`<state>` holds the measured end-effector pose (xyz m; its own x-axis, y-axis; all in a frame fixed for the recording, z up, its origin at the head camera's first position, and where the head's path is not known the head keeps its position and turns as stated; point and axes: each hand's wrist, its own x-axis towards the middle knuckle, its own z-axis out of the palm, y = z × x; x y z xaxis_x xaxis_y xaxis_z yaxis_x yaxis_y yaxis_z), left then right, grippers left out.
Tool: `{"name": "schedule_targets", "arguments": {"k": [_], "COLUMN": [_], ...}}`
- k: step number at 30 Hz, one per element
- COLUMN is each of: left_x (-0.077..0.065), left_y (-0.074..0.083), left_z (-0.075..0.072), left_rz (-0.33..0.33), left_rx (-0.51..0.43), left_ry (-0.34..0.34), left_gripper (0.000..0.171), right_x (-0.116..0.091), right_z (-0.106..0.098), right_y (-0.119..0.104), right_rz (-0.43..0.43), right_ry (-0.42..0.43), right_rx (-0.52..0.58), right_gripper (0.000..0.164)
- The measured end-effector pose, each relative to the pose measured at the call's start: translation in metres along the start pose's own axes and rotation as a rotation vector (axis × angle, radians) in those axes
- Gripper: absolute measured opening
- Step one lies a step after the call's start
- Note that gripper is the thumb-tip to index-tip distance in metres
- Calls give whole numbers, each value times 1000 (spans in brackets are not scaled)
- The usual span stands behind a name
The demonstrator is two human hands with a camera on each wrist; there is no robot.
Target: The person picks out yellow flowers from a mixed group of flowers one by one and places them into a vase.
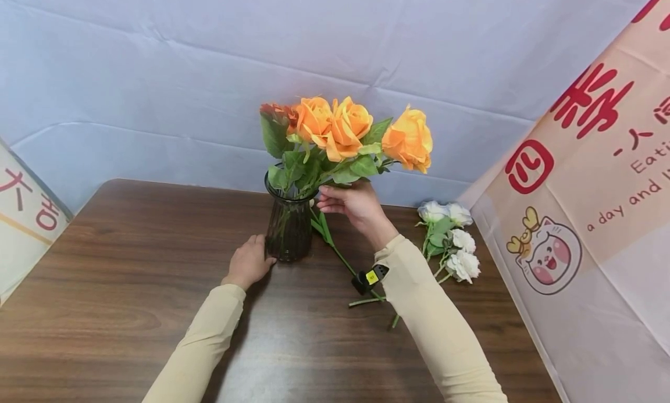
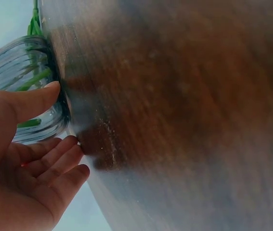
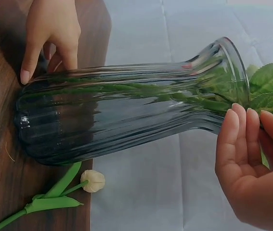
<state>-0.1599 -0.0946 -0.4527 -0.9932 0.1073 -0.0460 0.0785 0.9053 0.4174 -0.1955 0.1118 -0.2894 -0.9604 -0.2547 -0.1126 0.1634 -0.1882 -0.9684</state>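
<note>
A dark, ribbed glass vase [image 1: 289, 228] stands upright on the table, stems inside it. My left hand [image 1: 249, 262] holds its base from the left, thumb in front; the left wrist view also shows that thumb against the glass [image 2: 40, 103]. Beside the vase's rim, my right hand [image 3: 252, 163] pinches a green stem between thumb and fingers. Above the hand are orange roses [image 1: 349, 127], one leaning out to the right [image 1: 409, 138]. A darker orange-red flower [image 1: 277, 115] is at the bunch's left. Leaves partly hide the pinched stem.
A white tulip [image 3: 94, 181] lies on the table beside the vase, its green stem [image 1: 342, 259] running toward my right wrist. White flowers [image 1: 463, 252] lie farther right, partly behind my right sleeve. Cloth [image 1: 209, 100] hangs behind the brown table [image 1: 131, 275]; a printed banner [image 1: 591, 217] stands right.
</note>
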Motion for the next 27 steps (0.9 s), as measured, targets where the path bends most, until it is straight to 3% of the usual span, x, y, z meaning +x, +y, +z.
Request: {"name": "schedule_targets", "arguments": {"k": [27], "left_x": [-5], "left_y": [1], "left_z": [-3], "left_rz": [-3], "left_rx": [-38], "left_ry": [-15], "left_gripper": [65], "right_x": [-3], "right_z": [0], "right_y": [6], "right_rz": [-43], "right_ry": [-39], "right_rx": [8], "right_gripper": [4]}}
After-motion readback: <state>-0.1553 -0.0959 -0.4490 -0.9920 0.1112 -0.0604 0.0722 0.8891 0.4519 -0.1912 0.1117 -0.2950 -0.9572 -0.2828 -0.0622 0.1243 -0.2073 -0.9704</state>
